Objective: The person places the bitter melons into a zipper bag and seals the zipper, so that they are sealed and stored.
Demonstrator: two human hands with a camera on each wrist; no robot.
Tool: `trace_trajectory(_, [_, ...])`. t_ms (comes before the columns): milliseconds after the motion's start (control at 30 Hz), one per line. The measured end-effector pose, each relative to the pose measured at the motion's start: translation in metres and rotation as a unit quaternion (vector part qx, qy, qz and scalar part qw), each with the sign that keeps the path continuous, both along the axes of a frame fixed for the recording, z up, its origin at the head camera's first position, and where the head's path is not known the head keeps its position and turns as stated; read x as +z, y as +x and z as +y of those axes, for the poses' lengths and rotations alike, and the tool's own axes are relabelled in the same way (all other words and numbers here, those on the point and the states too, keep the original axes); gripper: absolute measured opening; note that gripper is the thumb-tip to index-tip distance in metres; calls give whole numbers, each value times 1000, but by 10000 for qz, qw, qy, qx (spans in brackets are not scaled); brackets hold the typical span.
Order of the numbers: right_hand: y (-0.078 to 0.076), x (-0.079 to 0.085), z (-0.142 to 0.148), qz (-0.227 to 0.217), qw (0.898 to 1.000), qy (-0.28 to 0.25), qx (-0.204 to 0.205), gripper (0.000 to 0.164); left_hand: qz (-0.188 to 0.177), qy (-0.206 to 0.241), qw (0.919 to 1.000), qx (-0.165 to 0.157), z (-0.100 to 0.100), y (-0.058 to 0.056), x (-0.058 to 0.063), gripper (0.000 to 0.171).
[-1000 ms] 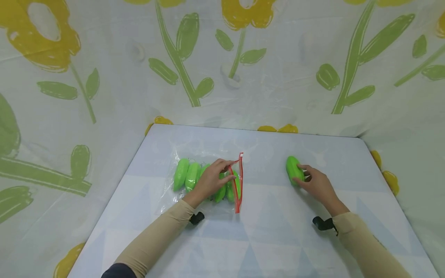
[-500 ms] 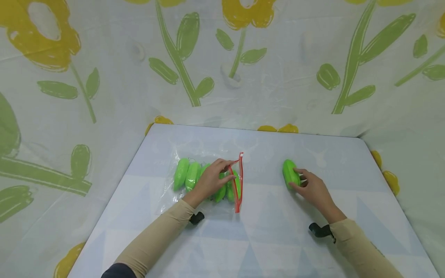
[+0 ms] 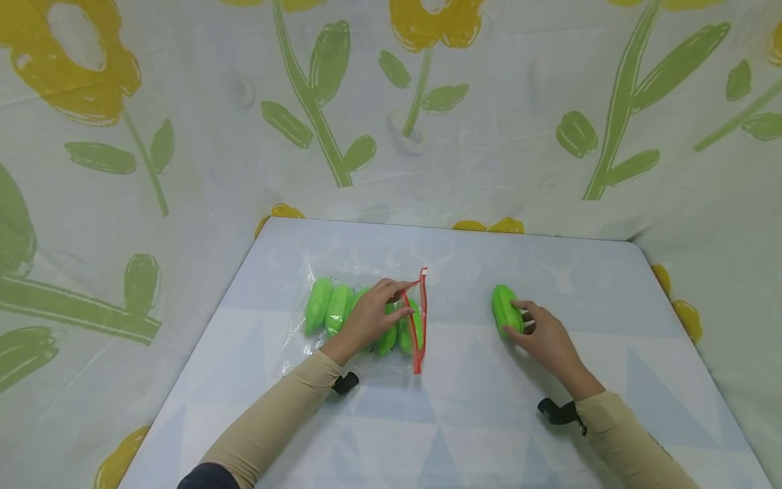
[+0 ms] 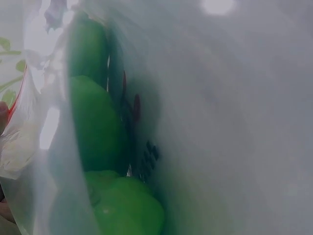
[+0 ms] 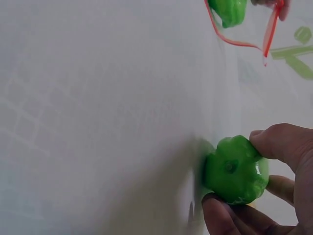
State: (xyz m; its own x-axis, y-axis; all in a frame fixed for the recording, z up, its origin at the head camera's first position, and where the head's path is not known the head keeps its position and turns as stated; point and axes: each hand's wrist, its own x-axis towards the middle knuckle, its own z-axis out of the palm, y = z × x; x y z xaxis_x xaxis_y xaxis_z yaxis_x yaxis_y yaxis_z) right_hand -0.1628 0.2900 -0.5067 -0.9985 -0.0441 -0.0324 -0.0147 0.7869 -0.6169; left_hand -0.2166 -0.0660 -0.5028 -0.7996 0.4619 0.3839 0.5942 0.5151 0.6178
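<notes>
A clear zip bag (image 3: 423,353) with red closure strips lies on the left half of the table, its mouth facing right. Several long green toy vegetables (image 3: 318,305) lie side by side inside it; the left wrist view shows them (image 4: 100,125) through cloudy plastic. My left hand (image 3: 368,318) pinches the bag's upper layer at the red strip, holding the mouth apart. To the right, my right hand (image 3: 548,337) grips another green toy vegetable (image 3: 504,309) between thumb and fingers. In the right wrist view this vegetable (image 5: 232,171) has a ribbed, lobed end and is close against the tabletop.
The pale table (image 3: 464,421) has a printed triangle pattern. Curtains (image 3: 507,156) with yellow flowers and green leaves stand around its back and sides. Black wrist cameras (image 3: 557,411) stick out by both forearms.
My right hand has moved left and slightly nearer to me, carrying the green toy vegetable toward the bag. The left hand and bag have stayed in place.
</notes>
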Motion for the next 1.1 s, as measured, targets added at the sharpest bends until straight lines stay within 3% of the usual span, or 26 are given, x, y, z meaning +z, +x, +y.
trace_trajectory(667, [11, -2, -9, 354, 9993, 73, 23, 61, 34, 52, 10000, -61, -1, -1, 1, 49])
trace_trajectory(1100, [13, -6, -13, 434, 9987, -221, 129, 59, 48, -47, 10000, 5, -1, -1, -1, 50])
